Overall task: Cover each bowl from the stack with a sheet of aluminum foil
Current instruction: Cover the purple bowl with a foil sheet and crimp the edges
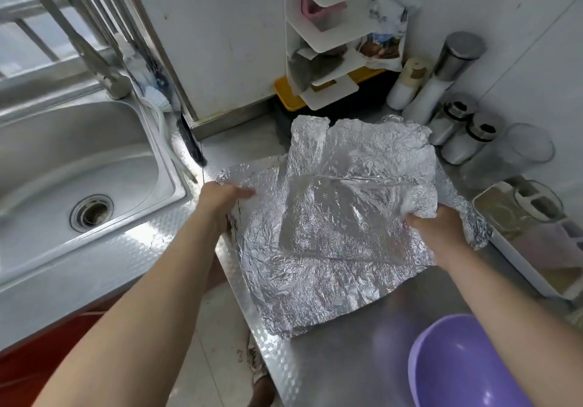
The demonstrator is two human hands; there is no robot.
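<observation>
Crinkled sheets of aluminum foil (315, 268) lie overlapped on the steel counter (344, 365) in the middle of the view. One upper sheet (362, 167) is lifted at its right side. My left hand (220, 200) presses flat on the foil's left edge. My right hand (433, 225) grips the bunched right edge of the upper sheet. A purple bowl (454, 362) stands at the lower right, partly behind my right forearm. Whether more bowls are stacked inside it I cannot tell.
A steel sink (79, 167) with a tap fills the left. At the back stand a white corner shelf (325, 44), a yellow-lidded box (285, 94), and several shakers and jars (454, 116). A white tray (533, 249) sits at the right.
</observation>
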